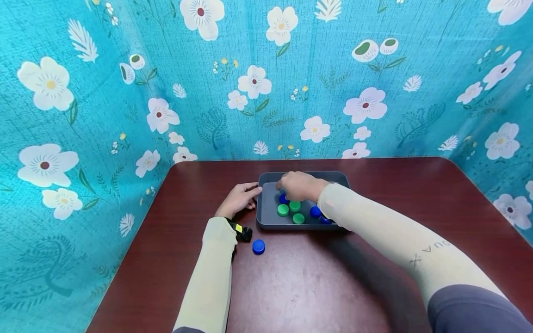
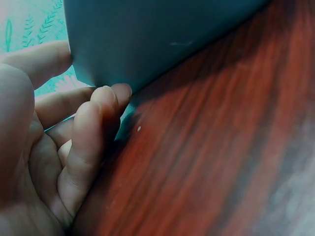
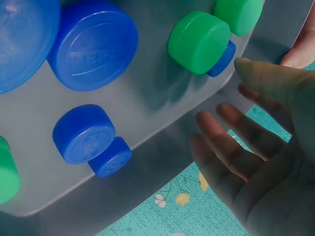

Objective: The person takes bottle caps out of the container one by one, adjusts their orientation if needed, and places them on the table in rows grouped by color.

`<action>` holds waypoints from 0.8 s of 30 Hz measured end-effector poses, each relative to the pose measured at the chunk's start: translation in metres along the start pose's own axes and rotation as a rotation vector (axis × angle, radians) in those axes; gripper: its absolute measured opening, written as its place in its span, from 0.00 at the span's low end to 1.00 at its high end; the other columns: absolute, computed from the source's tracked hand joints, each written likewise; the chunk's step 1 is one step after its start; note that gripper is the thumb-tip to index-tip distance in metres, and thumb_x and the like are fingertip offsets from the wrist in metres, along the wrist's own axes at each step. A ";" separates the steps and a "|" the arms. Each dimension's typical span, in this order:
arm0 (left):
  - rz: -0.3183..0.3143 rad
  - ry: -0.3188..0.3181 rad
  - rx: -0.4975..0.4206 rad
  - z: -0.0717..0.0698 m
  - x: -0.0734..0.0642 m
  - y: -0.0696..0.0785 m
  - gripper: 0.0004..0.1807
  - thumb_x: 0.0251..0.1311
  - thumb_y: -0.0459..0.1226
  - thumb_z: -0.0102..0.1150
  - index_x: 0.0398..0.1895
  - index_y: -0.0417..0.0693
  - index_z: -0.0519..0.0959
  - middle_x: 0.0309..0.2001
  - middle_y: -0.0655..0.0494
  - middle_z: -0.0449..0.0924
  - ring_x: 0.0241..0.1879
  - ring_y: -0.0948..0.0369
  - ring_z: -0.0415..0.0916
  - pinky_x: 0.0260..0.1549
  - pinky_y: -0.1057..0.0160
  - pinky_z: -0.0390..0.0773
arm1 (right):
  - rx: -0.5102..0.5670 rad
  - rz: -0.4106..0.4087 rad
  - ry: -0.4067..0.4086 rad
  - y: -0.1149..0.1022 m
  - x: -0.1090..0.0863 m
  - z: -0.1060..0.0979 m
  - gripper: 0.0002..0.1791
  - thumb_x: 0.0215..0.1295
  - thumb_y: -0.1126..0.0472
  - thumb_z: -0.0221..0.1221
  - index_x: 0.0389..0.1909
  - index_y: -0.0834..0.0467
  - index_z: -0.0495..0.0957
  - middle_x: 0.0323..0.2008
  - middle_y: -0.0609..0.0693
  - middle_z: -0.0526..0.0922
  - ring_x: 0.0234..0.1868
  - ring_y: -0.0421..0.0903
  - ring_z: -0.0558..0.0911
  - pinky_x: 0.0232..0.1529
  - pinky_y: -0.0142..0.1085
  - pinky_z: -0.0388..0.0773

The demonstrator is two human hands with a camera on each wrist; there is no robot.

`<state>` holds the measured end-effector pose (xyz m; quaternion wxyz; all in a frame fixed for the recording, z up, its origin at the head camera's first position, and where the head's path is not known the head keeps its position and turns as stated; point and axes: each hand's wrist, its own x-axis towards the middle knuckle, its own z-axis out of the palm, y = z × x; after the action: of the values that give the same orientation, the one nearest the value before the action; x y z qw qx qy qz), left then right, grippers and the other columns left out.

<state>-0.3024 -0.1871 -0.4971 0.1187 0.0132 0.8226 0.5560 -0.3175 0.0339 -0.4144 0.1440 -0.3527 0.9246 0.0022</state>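
Note:
A shallow grey tray [image 1: 266,222] holds several green bottle caps [image 1: 298,218] and blue bottle caps [image 1: 315,212]. At its left end my left hand [image 1: 238,200] grips the tray, thumb at the rim and curled fingertips [image 2: 123,91] low against the outer wall. My right hand [image 1: 300,185] is over the tray's far side. In the right wrist view its fingers [image 3: 231,152] are loosely bent and spread, with nothing between them. Closest to that thumb are a green cap [image 3: 199,42] and a blue cap [image 3: 222,59] partly hidden behind it.
One blue cap [image 1: 258,246] lies outside the tray on the dark red-brown table [image 1: 283,286], near the black wrist strap [image 1: 244,232] on my left arm. A turquoise floral curtain [image 1: 283,111] hangs behind the table's far edge. My right forearm [image 1: 383,226] crosses the tray's right end.

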 end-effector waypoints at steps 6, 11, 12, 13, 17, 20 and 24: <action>-0.004 -0.004 0.006 -0.001 0.003 0.001 0.29 0.66 0.50 0.59 0.67 0.50 0.72 0.36 0.49 0.80 0.27 0.55 0.78 0.29 0.60 0.81 | -0.006 -0.011 -0.032 0.001 0.004 0.003 0.23 0.66 0.62 0.61 0.62 0.53 0.77 0.57 0.53 0.78 0.57 0.50 0.76 0.58 0.46 0.72; -0.022 0.003 0.008 -0.002 0.002 -0.001 0.30 0.66 0.51 0.59 0.68 0.51 0.71 0.37 0.49 0.80 0.27 0.54 0.78 0.29 0.60 0.81 | -0.029 -0.009 -0.054 -0.002 0.007 0.008 0.22 0.68 0.62 0.59 0.62 0.52 0.77 0.57 0.53 0.78 0.58 0.50 0.76 0.58 0.45 0.73; -0.022 0.007 0.007 -0.002 0.002 -0.001 0.30 0.66 0.51 0.59 0.68 0.51 0.71 0.37 0.49 0.80 0.27 0.54 0.78 0.29 0.60 0.81 | -0.032 -0.007 -0.052 -0.003 0.008 0.009 0.22 0.68 0.62 0.59 0.62 0.52 0.77 0.57 0.53 0.78 0.58 0.50 0.76 0.58 0.45 0.73; -0.023 0.010 0.006 -0.002 0.001 -0.001 0.30 0.65 0.51 0.59 0.68 0.51 0.71 0.37 0.49 0.80 0.27 0.54 0.78 0.29 0.60 0.81 | -0.035 -0.006 -0.048 -0.004 0.008 0.009 0.22 0.68 0.62 0.59 0.62 0.52 0.77 0.57 0.53 0.78 0.58 0.50 0.76 0.57 0.45 0.73; -0.018 0.007 0.007 -0.003 0.002 0.001 0.30 0.65 0.51 0.59 0.68 0.51 0.71 0.36 0.48 0.80 0.27 0.54 0.78 0.29 0.59 0.82 | -0.039 -0.012 -0.044 -0.003 0.007 0.009 0.22 0.68 0.64 0.59 0.63 0.52 0.76 0.58 0.54 0.77 0.59 0.51 0.76 0.57 0.45 0.73; -0.015 0.000 0.008 -0.002 0.003 0.001 0.30 0.65 0.51 0.59 0.68 0.51 0.71 0.36 0.48 0.80 0.27 0.54 0.78 0.29 0.60 0.81 | -0.042 -0.013 -0.037 -0.002 0.005 0.009 0.22 0.69 0.63 0.59 0.63 0.53 0.76 0.58 0.54 0.78 0.58 0.51 0.76 0.57 0.45 0.73; -0.021 0.003 0.015 -0.001 0.001 -0.001 0.30 0.66 0.51 0.59 0.68 0.51 0.71 0.36 0.49 0.80 0.27 0.55 0.78 0.29 0.60 0.81 | -0.036 -0.020 -0.031 -0.003 0.003 0.011 0.21 0.68 0.62 0.59 0.62 0.54 0.77 0.56 0.54 0.79 0.56 0.51 0.77 0.57 0.46 0.73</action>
<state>-0.3038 -0.1879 -0.4981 0.1234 0.0047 0.8269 0.5486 -0.3147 0.0311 -0.4259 0.1518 -0.3646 0.9184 0.0227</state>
